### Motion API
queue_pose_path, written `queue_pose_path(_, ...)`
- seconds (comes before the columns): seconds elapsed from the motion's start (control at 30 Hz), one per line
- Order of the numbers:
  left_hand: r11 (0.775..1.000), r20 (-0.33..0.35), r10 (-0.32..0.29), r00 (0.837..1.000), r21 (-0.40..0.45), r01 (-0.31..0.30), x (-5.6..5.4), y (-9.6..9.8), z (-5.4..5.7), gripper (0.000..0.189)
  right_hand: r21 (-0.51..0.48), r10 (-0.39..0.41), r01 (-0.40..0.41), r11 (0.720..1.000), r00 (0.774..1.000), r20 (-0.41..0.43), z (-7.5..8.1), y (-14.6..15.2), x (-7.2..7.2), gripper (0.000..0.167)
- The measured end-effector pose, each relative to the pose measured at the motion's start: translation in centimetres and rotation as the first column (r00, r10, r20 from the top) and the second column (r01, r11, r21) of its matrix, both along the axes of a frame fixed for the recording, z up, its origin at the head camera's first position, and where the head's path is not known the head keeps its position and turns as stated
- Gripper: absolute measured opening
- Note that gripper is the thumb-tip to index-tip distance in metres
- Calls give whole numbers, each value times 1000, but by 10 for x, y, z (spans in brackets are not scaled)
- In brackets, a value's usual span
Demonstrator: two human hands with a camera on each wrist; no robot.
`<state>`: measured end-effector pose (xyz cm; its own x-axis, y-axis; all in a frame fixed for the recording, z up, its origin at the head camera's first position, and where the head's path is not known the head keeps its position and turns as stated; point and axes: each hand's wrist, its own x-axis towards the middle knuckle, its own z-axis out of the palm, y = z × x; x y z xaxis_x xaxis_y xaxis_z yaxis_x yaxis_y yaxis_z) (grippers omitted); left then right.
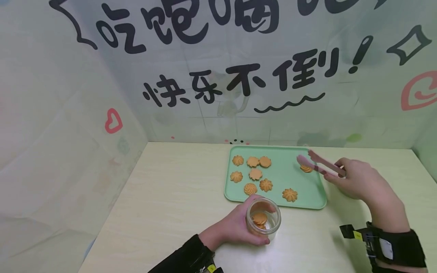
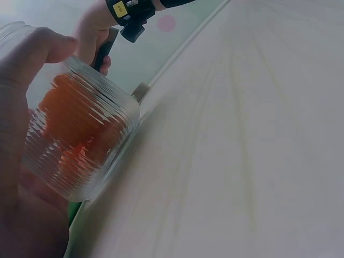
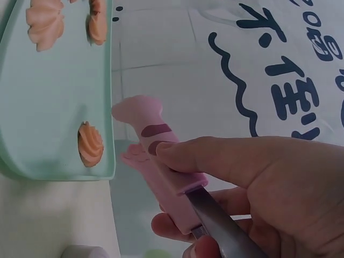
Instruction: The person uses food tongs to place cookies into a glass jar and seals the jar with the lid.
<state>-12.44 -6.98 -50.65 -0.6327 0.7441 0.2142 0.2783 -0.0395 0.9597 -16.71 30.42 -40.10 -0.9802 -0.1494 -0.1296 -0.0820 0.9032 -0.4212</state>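
Observation:
My left hand (image 1: 235, 225) grips a ribbed glass jar (image 2: 110, 156) around its side, in front of the tray. A few cookies (image 1: 259, 218) lie at the bottom of the jar, seen through its open mouth. In my right hand (image 1: 363, 180) is a pair of tongs (image 1: 327, 163) with pink paw-shaped tips and metal arms, pinched between thumb and fingers. The tips are spread apart above a swirled cookie (image 3: 90, 144) near the right end of the green tray (image 1: 283, 167). In the head view, one tip overlaps that cookie.
Several more cookies (image 1: 255, 174) lie on the tray, mostly in its left half, with one star-shaped cookie (image 1: 290, 195) near the front edge. The tray sits on a pale wooden table (image 1: 170, 189). A printed cloth (image 1: 205, 125) hangs right behind the table's back edge.

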Motion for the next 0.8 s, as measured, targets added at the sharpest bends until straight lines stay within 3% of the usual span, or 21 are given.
queue_pose_path(0.33, 1000, 2, 6, 1000, -6, -6, 2, 0, -2, 87, 43, 5, -5, 999, 1000, 18, -7, -1, -2, 56)
queue_pose_path(0.57, 1000, -53, -2, 999, 11, 2, -1, -1, -4, 85, 62, 3, -3, 998, 1000, 8, -5, -4, -1, 55)
queue_pose_path(0.8, 1000, -18, -8, 1000, 21, 8, -1, -1, -3, 85, 70, -9, 8, 998, 1000, 14, -5, -3, -2, 55)
